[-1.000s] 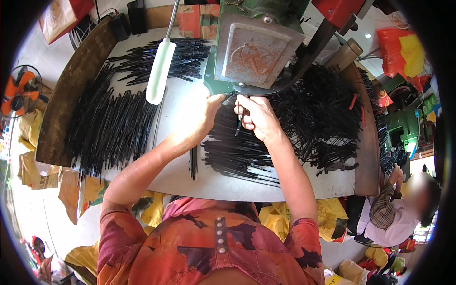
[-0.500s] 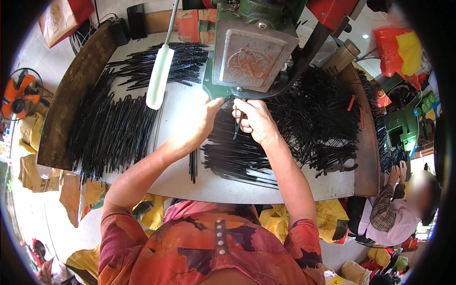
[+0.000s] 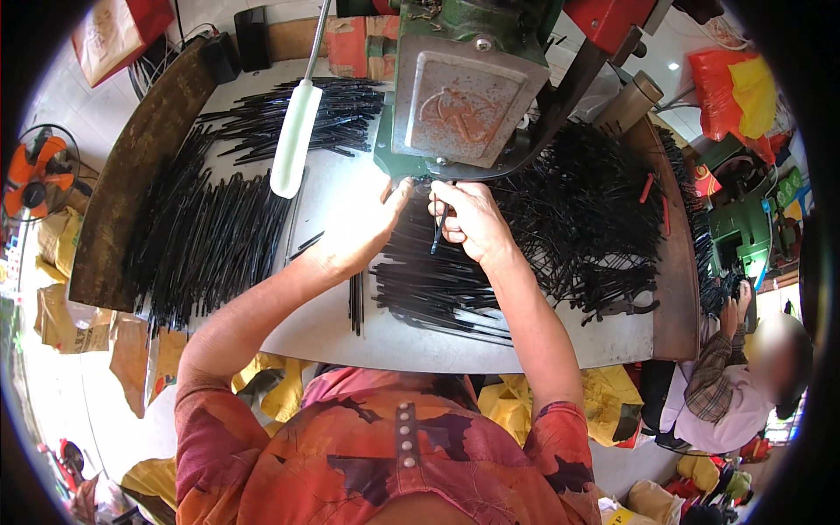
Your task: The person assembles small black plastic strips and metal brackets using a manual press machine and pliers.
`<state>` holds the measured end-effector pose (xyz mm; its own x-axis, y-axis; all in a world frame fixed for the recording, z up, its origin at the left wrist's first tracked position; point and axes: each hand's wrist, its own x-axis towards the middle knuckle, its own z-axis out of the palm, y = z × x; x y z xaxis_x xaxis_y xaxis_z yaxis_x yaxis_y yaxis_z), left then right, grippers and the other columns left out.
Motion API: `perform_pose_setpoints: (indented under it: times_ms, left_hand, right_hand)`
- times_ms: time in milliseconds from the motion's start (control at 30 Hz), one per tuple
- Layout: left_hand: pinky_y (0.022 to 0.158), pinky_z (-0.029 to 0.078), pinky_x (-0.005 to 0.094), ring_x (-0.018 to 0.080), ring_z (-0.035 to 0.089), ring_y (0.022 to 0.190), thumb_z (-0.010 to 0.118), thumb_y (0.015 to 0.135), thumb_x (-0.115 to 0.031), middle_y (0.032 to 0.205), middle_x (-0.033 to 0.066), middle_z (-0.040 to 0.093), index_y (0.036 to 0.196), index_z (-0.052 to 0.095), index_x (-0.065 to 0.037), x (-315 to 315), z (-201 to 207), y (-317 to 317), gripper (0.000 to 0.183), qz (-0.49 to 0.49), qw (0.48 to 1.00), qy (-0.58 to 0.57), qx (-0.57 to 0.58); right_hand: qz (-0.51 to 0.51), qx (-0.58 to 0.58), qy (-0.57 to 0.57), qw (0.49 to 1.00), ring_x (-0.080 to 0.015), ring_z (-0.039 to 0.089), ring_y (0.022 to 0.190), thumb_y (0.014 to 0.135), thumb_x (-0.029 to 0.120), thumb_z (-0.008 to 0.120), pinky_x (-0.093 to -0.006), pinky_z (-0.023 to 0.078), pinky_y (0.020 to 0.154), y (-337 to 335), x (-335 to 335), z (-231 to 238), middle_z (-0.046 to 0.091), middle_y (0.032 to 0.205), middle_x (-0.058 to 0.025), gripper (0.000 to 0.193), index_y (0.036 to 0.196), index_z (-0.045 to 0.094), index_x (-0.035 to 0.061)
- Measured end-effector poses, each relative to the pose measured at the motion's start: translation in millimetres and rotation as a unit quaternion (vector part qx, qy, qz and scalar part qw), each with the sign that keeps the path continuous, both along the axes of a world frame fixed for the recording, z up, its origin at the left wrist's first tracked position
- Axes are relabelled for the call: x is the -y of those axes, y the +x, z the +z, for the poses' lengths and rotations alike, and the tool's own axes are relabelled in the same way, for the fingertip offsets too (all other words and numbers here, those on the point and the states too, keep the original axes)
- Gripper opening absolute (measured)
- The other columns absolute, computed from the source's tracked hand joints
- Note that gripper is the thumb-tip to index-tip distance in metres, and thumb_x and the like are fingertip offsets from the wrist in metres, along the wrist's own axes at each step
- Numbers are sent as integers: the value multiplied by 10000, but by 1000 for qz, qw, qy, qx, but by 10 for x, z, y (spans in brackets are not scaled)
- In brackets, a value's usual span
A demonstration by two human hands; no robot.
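Below the table's near edge, yellow bags point(image 3: 503, 404) lie on either side of the wearer's patterned shirt point(image 3: 376, 446), and a pale bag point(image 3: 652, 503) at the lower right bears dark print, partly cut off. Smooth and whitish, the tabletop point(image 3: 315, 328) spreads beyond, glaring near its middle. Sheaves of black strips cover much of it: a loose layer point(image 3: 429, 289) by the right forearm, a long row point(image 3: 223, 236) to the left and a tangled heap point(image 3: 586, 201) to the right.

At the centre, the right hand point(image 3: 472, 219) pinches a thin black strip point(image 3: 437, 234) between thumb and curled fingers; its lower end hangs beneath them, just under the machine head. Beside it, the left hand point(image 3: 372, 223) has its fingertips near the same spot; whether they grip anything cannot be told.

Over both hands stands a green machine point(image 3: 477, 26), whose rusty metal plate point(image 3: 468, 109) shows a raised, reddish emblem. A pale handle point(image 3: 293, 140) slants down to its left.

Farther out, a curved brown board point(image 3: 131, 192) borders the table, a brown sack point(image 3: 83, 328) carries small dark lettering, an orange fan point(image 3: 35, 184) stands at left, and a co-worker point(image 3: 717, 420) sits at right near another green machine point(image 3: 739, 232).
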<state>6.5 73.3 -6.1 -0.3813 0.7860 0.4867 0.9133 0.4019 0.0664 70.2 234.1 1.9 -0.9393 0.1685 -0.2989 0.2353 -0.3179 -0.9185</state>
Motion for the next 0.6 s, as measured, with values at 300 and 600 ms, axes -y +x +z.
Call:
perform_pose_setpoints:
  times_ms: [300,600]
  left_hand:
    - [354,356,203,81,453,394,516,828,-169,553,56,534,778,560,9,196,293,-139,190,56,730,33,680]
    - [333,346,196,93,466,400,479,857,-209,590,62,540,752,490,-30,223,251,123,209,-10,548,88,832]
  right_hand:
    - [-3,-5,-31,1000,-4,350,406,821,162,524,-140,265,327,12,-12,-29,473,625,9,157,723,498,42]
    - [9,-24,-49,998,-104,559,562,806,157,561,-208,482,467,56,143,69,565,745,-65,182,857,543,-17]
